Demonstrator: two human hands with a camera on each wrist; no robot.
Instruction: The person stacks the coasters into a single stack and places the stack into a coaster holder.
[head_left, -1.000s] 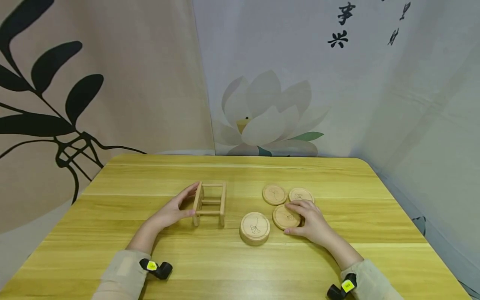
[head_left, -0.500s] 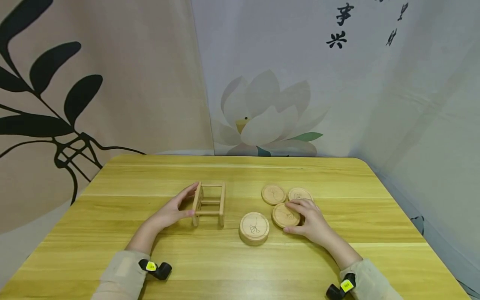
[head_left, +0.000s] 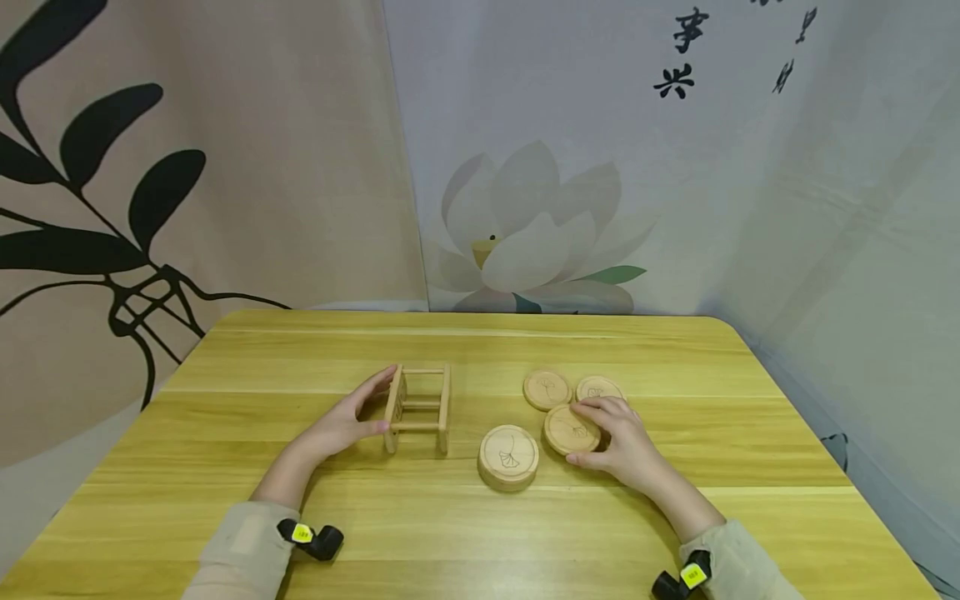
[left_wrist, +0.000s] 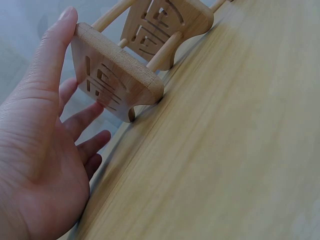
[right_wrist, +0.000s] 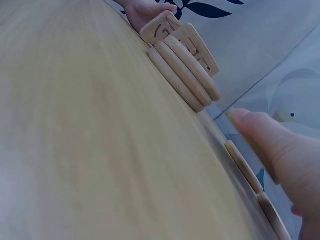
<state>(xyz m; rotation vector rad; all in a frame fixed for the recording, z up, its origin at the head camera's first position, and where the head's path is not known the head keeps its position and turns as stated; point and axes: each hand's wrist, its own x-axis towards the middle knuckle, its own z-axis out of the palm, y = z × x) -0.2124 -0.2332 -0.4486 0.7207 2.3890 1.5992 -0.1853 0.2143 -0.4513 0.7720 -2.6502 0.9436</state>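
Observation:
A small wooden coaster rack (head_left: 418, 408), with two carved side panels joined by dowels, stands left of the table's middle. My left hand (head_left: 341, 425) holds its left panel, thumb at the near edge and fingers toward the far edge. In the left wrist view, fingertips touch the carved face (left_wrist: 102, 82) of that panel. To the right, my right hand (head_left: 622, 442) grips a round wooden coaster (head_left: 570, 431) by its rim between thumb and fingers. Two more engraved coasters, one (head_left: 547, 389) at left and one (head_left: 600, 387) partly behind my fingers, lie just beyond it.
A stack of three coasters (head_left: 508, 458) stands between the rack and my right hand, its top one engraved with a leaf. Everything rests on a wood-grain table (head_left: 420, 533). Behind the table hangs a printed cloth (head_left: 540, 100) with a flower and dark leaves.

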